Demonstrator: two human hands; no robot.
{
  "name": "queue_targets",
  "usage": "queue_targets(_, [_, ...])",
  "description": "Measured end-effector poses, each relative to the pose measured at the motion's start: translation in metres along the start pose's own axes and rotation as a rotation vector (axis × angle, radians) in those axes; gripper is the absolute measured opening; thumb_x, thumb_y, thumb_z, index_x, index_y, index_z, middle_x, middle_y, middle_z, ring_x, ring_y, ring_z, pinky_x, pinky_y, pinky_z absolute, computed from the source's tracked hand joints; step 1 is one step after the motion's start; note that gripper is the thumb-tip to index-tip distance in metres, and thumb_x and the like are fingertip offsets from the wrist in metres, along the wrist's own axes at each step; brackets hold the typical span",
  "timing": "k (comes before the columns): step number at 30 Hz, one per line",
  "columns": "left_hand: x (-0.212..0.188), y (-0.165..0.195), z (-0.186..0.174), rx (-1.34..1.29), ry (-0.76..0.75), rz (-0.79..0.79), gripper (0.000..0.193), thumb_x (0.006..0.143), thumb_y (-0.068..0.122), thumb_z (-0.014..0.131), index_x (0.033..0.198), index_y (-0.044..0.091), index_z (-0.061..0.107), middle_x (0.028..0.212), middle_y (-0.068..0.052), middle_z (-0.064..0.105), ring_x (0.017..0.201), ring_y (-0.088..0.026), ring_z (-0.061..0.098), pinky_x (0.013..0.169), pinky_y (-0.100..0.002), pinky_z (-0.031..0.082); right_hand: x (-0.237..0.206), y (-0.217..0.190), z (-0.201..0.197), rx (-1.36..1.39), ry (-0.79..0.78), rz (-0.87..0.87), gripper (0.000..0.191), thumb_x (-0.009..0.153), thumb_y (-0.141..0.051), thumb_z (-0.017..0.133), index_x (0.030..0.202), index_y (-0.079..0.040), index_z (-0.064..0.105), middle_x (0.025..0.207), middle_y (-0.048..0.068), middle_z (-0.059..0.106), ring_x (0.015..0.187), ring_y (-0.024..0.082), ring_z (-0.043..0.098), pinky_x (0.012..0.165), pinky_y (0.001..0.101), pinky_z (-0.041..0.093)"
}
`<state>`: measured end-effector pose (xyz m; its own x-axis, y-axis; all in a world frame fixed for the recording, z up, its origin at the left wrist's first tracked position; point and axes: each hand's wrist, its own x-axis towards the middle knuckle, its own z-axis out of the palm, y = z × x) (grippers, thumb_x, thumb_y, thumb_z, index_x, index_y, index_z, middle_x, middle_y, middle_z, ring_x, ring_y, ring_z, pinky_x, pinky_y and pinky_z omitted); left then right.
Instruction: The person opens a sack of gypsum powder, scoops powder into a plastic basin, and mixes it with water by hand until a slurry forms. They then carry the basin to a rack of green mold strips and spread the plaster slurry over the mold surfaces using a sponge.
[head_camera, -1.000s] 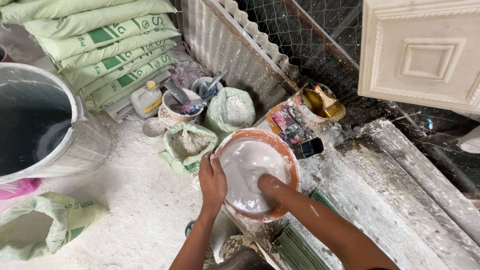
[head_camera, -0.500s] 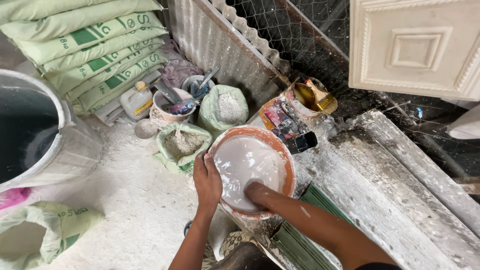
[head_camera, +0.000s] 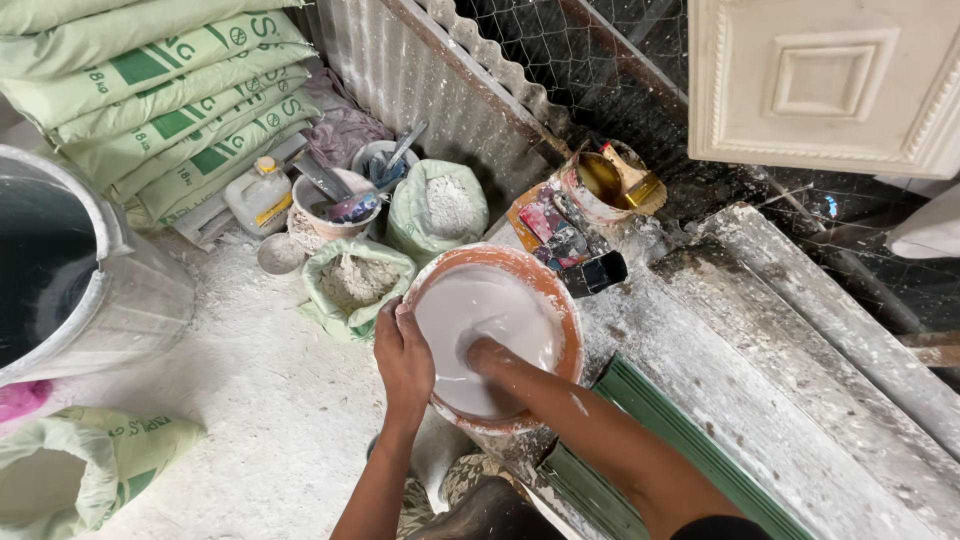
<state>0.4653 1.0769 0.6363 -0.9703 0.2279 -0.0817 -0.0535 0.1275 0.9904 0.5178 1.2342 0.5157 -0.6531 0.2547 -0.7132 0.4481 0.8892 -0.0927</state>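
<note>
An orange bowl full of white liquid plaster rests on the edge of a plaster-crusted workbench. My left hand grips the bowl's left rim. My right hand is plunged into the white mix, its fingers hidden under the surface, and the forearm reaches in from the lower right.
Two open green sacks of powder stand behind the bowl, with small buckets holding tools. Stacked green sacks lie at back left. A large grey barrel is on the left. A white moulded panel hangs top right.
My right hand has shifted from the bowl's lower right towards its middle and sunk deeper into the mix. The left hand keeps hold of the rim.
</note>
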Motion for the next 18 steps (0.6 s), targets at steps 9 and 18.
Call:
queue_targets(9, [-0.001,0.001,0.000,-0.005,-0.014,-0.012,0.044,0.108,0.027,0.041,0.132,-0.004,0.058,0.125,-0.026,0.065,0.114,-0.038,0.063,0.101,-0.043,0.046,-0.031,-0.014,0.012,0.079,-0.078,-0.099,0.027,0.081,-0.004,0.061,0.105,-0.005,0.073,0.108,0.021,0.072,0.101,0.034,0.070,0.092,0.0434,0.055])
queue_targets(18, [-0.002,0.003,-0.002,-0.009,-0.013,-0.019,0.045,0.109,0.029,0.040,0.131,-0.005,0.058,0.126,-0.026,0.064,0.116,-0.038,0.063,0.102,-0.043,0.046,-0.017,-0.014,-0.016,0.106,0.072,-0.058,0.027,0.082,-0.004,0.061,0.106,-0.004,0.073,0.108,0.022,0.072,0.101,0.035,0.069,0.091,0.0439,0.055])
